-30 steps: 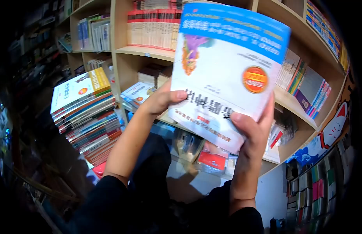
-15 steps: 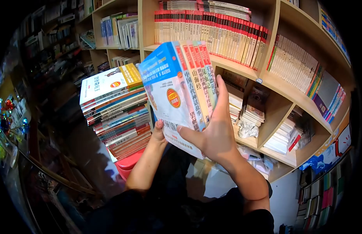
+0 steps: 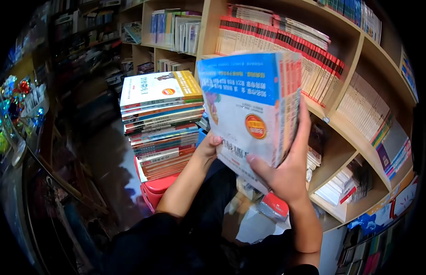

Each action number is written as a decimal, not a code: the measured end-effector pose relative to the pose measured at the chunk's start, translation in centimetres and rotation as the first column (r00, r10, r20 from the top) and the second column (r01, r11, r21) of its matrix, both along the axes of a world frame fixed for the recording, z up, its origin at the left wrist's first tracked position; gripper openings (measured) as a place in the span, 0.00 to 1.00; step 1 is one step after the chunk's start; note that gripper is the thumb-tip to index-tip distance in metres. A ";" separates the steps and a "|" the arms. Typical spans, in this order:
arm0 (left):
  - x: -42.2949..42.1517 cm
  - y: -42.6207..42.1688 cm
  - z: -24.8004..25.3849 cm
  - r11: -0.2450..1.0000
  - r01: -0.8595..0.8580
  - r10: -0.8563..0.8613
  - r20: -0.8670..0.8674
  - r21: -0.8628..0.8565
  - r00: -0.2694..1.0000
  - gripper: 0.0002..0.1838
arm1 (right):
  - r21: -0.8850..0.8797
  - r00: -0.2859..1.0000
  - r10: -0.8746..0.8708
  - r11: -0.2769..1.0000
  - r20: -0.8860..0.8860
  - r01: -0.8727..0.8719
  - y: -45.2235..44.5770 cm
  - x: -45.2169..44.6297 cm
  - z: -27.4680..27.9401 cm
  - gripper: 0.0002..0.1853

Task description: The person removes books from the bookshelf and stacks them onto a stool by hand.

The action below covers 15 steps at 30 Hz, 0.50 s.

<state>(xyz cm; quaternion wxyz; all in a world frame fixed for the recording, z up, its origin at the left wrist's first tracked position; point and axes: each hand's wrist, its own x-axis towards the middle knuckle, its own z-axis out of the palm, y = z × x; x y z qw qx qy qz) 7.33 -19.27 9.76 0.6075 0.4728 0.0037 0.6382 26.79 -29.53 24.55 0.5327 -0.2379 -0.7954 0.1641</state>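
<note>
Between my two hands is a small stack of paperback books, its front cover blue and white with a round orange-red badge, printed upside down to me. My right hand grips the stack from the right, thumb on the cover and fingers along the spines. At the lower left edge, my left hand holds it too, its thumb at the cover's edge and the other fingers hidden behind. To the left stands a tall pile of books, topped by a white and yellow one, on a red plastic stool.
Wooden shelves curve along the back and right, with a row of red-topped books behind the held stack. A red-and-white package lies low beneath my right hand. Shiny coloured ornaments are at the far left.
The held stack has turned so its front cover faces me more and the spines show less. Both hands, with the stack, appear further right, while my view has swung left.
</note>
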 end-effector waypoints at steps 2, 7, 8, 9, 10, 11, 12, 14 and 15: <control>-0.8 1.2 2.9 0.995 -0.058 0.062 -0.039 0.084 0.997 0.65 | 0.185 0.999 -0.041 0.982 0.029 0.035 0.5 -0.2 2.1 0.64; -5.5 -1.0 12.1 0.683 -0.679 0.716 -0.060 0.271 0.696 0.41 | 0.747 0.956 -0.285 0.651 0.075 0.135 2.2 -4.2 10.0 0.60; -7.1 -3.7 14.6 0.716 -0.653 0.682 -0.050 0.247 0.729 0.41 | 0.829 0.945 -0.315 0.549 0.088 0.106 2.9 -5.5 11.1 0.60; -9.5 -6.2 16.9 0.747 -0.624 0.647 -0.037 0.228 0.761 0.42 | 0.897 0.933 -0.347 0.436 0.092 0.074 3.6 -6.8 12.1 0.60; -11.5 -8.0 18.7 0.888 -0.447 0.442 0.064 0.111 0.895 0.46 | 0.929 0.939 -0.333 0.367 0.085 0.047 4.6 -8.0 12.5 0.62; -13.9 -8.9 20.0 0.974 -0.226 0.219 0.187 0.014 0.958 0.51 | 0.937 0.930 -0.357 0.348 0.088 0.045 6.0 -9.2 12.3 0.60; -18.2 -7.2 20.3 0.989 0.020 -0.031 0.074 0.146 0.997 0.55 | 0.944 0.920 -0.380 0.327 0.090 0.043 7.3 -10.5 12.2 0.59; -18.8 -8.2 22.0 0.923 -0.384 0.379 -0.095 -0.035 0.920 0.61 | 0.968 0.932 -0.336 0.243 0.136 -0.053 10.1 -13.3 11.9 0.53; -20.6 -7.7 21.7 0.911 -0.407 0.392 -0.175 -0.059 0.903 0.58 | 0.982 0.922 -0.360 0.163 0.146 -0.092 11.9 -14.6 11.5 0.48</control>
